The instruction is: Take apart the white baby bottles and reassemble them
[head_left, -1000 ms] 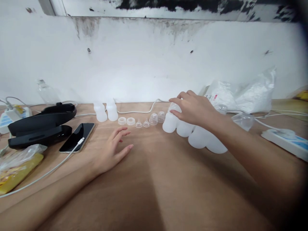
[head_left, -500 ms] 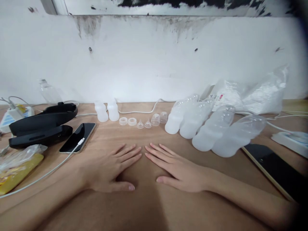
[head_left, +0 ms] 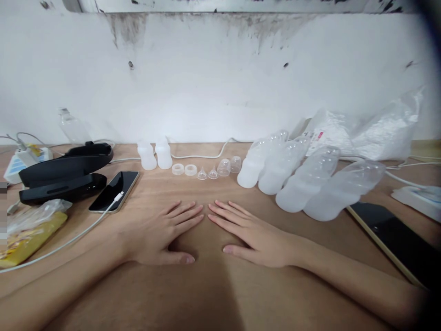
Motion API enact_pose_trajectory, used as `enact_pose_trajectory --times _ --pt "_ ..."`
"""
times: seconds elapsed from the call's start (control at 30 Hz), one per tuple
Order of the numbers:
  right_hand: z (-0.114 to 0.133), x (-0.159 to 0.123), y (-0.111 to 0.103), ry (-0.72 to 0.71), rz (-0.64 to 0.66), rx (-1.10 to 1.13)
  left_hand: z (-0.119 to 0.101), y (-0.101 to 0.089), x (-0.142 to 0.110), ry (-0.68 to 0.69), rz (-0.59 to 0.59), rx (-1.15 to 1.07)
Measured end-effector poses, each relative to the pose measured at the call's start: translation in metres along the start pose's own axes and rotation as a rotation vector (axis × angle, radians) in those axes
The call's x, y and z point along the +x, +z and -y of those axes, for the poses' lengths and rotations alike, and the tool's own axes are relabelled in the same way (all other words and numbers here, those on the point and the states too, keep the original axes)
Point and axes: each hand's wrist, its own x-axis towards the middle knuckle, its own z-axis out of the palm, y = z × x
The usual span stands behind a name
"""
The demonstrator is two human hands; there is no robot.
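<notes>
Right hand [head_left: 263, 234] is off the bottle group it covered a second ago, now lying palm-down on the table [head_left: 200, 299]. Left hand [head_left: 161, 232] is flat too, mirroring it. Both fully spread, fingers extended, thumbs out, fingertips near each other but apart. Neither holds anything.

Parts sit beyond the fingertips in a row: two frosted bottle bodies [head_left: 147, 158] at back left (tops wash out against the wall), then two screw rings [head_left: 190, 170], two clear nipples [head_left: 202, 174], two dome caps [head_left: 223, 168]. Four capped feeding bottles [head_left: 296, 197] stand to the right, skewed by the lens, nearest the right hand.

Handling, my read: everything's light. Bodies likely semi-stiff plastic, smooth, easy to tip; grip at the waist. Rings look stiff; pinch the outer rim. Nipples probably soft and grabby; take by the flange, not the tip. Caps look thin, rigid, slippery; light pinch low on the sides. Capped bottles: hold the body, since caps may pop off.
</notes>
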Motion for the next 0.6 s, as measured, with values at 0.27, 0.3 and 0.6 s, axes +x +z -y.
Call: enact_pose_trajectory --times 0.27,0.3,0.6 --pt "0.0019 0.0001 -0.002 0.025 0.073 -0.13 0.0001 0.0006 -0.0002 -0.011 0.011 0.026" --pt "0.0019 0.0 -0.0019 0.026 0.075 -0.132 0.0004 0.0008 -0.0002 -0.008 0.008 0.018" --pt "0.0027 0.0051 -0.0033 0.078 -0.059 -0.084 0.0015 -0.002 0.0002 -0.003 -0.023 0.015"
